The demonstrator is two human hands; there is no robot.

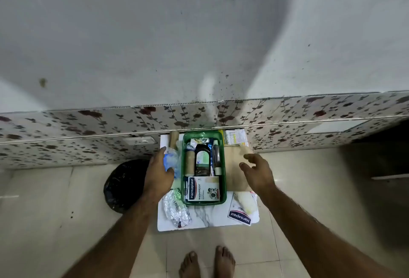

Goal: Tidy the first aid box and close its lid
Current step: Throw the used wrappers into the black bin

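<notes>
your left hand [159,172] rests on a blue glove [170,161] just left of the green box [223,167], fingers curled loosely over it, though you cannot tell whether the grip has closed on it. your right hand [257,172] hovers spread wide and empty just right of the box, over a tan sheet [234,167] that may be the lid.

nearest you, in front of the box, crumpled foil strips [177,208] lie on the white desk [208,220] to the left, and a pale bottle [246,202] rests on a hansaplast packet [240,215] to the right. these are loose and not yet packed.

inside the box, a hansaplast carton [203,189] fills the near end; behind it stand a dark bottle [202,159], a tan roll [190,162] and small tubes.

beyond the box, a paper leaflet [235,137] sits at its far right corner and another tan roll [173,139] at its far left.

by my reckoning you are about midway: the box is partly filled, strays remain all around it, and the lid is not on.
</notes>
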